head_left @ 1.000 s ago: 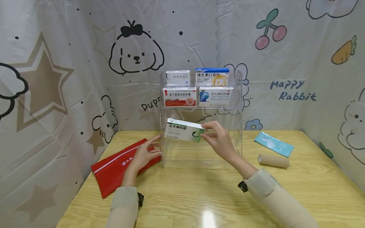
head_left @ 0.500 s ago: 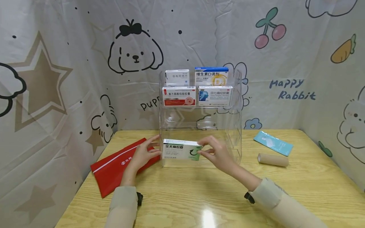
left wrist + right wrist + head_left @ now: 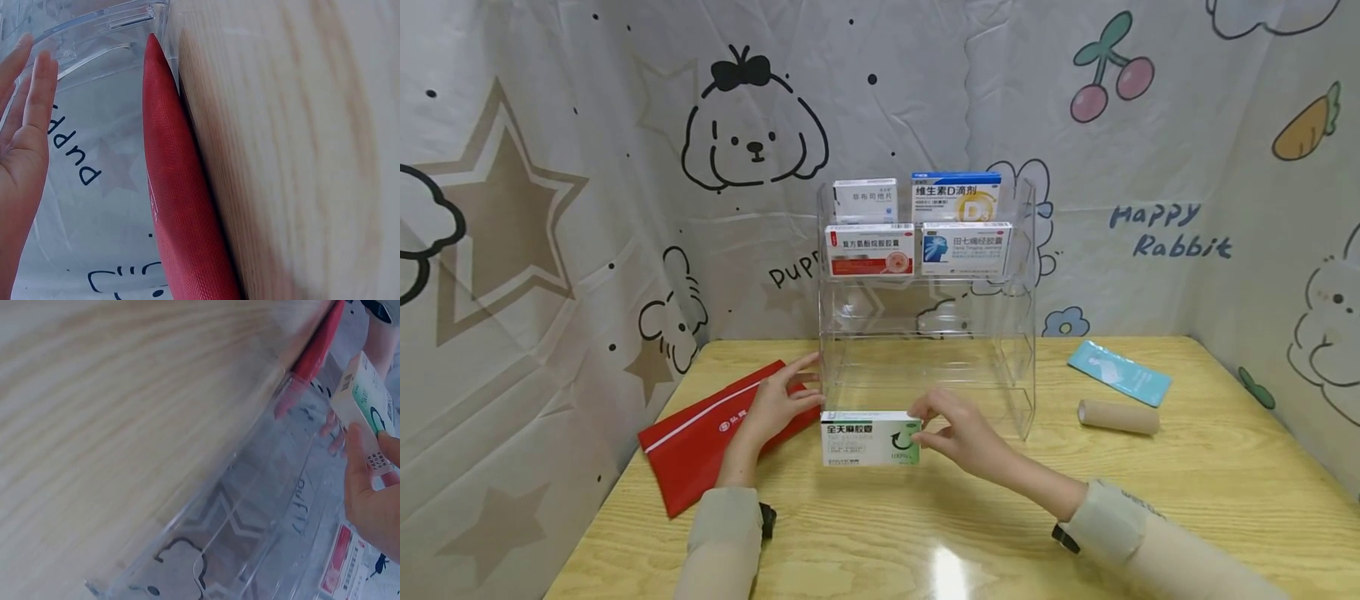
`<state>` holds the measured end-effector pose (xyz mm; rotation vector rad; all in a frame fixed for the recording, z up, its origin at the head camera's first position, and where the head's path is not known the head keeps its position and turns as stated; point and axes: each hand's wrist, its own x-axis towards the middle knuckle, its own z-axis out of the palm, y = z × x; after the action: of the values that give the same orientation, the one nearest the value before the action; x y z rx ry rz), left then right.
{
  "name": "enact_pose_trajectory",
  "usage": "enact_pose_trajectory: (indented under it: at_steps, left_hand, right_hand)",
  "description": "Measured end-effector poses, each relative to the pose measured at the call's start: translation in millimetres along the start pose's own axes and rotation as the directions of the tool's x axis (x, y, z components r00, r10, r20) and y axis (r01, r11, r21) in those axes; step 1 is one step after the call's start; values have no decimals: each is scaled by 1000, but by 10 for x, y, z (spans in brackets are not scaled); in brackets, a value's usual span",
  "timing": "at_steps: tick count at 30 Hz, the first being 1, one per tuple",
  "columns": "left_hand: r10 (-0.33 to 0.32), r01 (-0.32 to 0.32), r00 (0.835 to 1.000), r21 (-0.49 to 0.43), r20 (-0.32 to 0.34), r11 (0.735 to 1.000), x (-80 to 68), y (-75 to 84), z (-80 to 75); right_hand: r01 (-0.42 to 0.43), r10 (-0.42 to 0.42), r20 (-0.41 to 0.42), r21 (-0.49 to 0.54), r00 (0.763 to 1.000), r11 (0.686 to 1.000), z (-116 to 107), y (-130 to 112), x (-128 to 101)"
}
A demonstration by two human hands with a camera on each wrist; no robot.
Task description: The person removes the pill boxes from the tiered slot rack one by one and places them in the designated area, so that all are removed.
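Note:
My right hand (image 3: 958, 433) pinches the right end of a white and green medicine box (image 3: 861, 442), held in front of the lower left part of a clear acrylic display rack (image 3: 925, 362). In the right wrist view, thumb and fingers grip the end of that medicine box (image 3: 369, 400). My left hand (image 3: 775, 408) rests at the rack's left side with its fingers extended. The left wrist view shows the left hand (image 3: 25, 131) with straight fingers near the clear rack edge (image 3: 100, 25).
Upper tiers hold a white box (image 3: 867, 200), a vitamin D box (image 3: 957, 197), a red and white box (image 3: 871, 252) and a blue and white box (image 3: 967, 250). A red pouch (image 3: 707, 442) lies left; a cardboard tube (image 3: 1118, 417) and teal packet (image 3: 1120, 372) lie right.
My right hand has brought the medicine box down from in front of the rack's middle tiers to below its lowest tier, nearer to me. The left hand has stayed at the rack's side.

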<state>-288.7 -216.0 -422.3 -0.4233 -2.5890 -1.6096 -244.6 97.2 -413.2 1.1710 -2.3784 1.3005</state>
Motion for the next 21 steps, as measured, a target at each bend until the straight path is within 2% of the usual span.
enact_pose_trajectory:
  at_steps: [5,13,21]
  left_hand:
    - [9,-9,1000,-6,2,1000,3,7,-3]
    - [20,-20,1000,-9,-1,1000,6,15,-4]
    - [12,-12,1000,9,6,1000,-9,25,-10]
  right_hand:
    - [-56,54,44,34,998,998,73,24,-26]
    - [-85,86,89,-14,992,996,145,88,-47]
    - [-176,169,145,35,975,984,187,83,-50]
